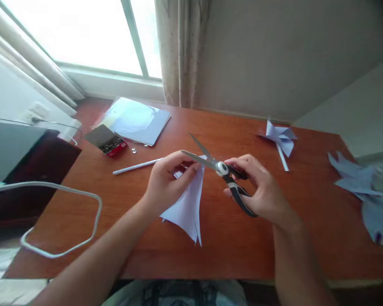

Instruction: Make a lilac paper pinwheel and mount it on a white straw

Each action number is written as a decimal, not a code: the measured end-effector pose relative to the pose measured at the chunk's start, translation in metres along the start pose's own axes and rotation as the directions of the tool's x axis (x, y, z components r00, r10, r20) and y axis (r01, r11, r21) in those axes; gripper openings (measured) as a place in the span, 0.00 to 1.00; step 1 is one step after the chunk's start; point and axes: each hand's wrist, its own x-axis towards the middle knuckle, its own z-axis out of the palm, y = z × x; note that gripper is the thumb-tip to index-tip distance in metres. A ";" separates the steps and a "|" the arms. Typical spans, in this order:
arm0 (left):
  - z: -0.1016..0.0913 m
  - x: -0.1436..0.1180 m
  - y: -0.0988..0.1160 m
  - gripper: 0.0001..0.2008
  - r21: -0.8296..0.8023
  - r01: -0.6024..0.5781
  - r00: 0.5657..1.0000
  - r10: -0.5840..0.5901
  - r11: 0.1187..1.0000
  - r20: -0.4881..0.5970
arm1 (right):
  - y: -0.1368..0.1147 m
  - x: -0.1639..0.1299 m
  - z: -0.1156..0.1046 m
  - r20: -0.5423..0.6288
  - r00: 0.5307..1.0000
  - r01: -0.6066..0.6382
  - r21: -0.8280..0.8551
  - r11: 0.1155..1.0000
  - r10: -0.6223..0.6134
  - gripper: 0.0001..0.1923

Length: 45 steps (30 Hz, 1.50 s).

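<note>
Far left: white cable [64, 221] looped in a loose ring over the desk [242, 250] edge; desk is smooth reddish-brown wood grain. Dark flat panel [35, 170] at the left edge beside it, can't tell what it is.

Back left: small open box [106, 140], dark lid, red tray, holding small dark metal bits, too small to identify. Just right of it a flat pale-blue paper stack [135, 121], glossy, rectangular. In front of those, a thin white stick [137, 166] lying flat on the desk.

Centre: left hand [166, 182] curled, thumb and fingers pinched on the top of a folded white paper [187, 210]. Paper is a long narrow triangle, layered, point hanging down toward the near edge of the desk, held above the desk surface.

Right hand [258, 187] closed through the handles of scissors [221, 170]: black handles, white pivot, metal blades spread open in a V, pointing left. Lower blade touches the top of the paper at the left hand's fingertips.

Back right: white folded paper pinwheel [281, 138] on a white stick, lying on the desk, well apart from the hands.

Far right: pale-blue paper offcuts [367, 191], jagged pointed shapes, piled at the desk edge.
</note>
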 end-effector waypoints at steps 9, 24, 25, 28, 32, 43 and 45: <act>-0.002 -0.001 -0.002 0.05 0.030 -0.113 0.993 0.112 0.993 0.034 | 0.002 0.001 0.008 -0.085 0.991 0.089 -0.154 0.984 -0.103 0.32; -0.002 0.002 0.001 0.06 0.118 -0.213 0.976 0.205 0.970 0.075 | 0.003 -0.001 0.006 -0.078 0.980 0.158 -0.268 0.951 -0.185 0.31; -0.002 0.002 0.001 0.06 0.117 -0.218 0.975 0.210 0.969 0.078 | 0.003 -0.001 0.006 -0.077 0.980 0.158 -0.272 0.949 -0.186 0.31; -0.002 0.002 0.000 0.05 0.129 -0.220 0.975 0.211 0.967 0.074 | 0.003 -0.001 0.006 -0.078 0.980 0.156 -0.280 0.947 -0.185 0.31; -0.003 0.002 -0.001 0.04 0.152 -0.208 0.977 0.199 0.966 0.073 | 0.004 0.000 0.006 -0.080 0.978 0.162 -0.288 0.944 -0.192 0.31; -0.002 0.003 0.001 0.06 0.139 -0.181 0.982 0.173 0.974 0.070 | 0.006 -0.002 0.006 -0.087 0.976 0.167 -0.295 0.941 -0.200 0.30; -0.002 0.002 -0.001 0.05 0.138 -0.181 0.983 0.172 0.974 0.070 | 0.005 -0.001 0.005 -0.084 0.977 0.165 -0.297 0.940 -0.198 0.30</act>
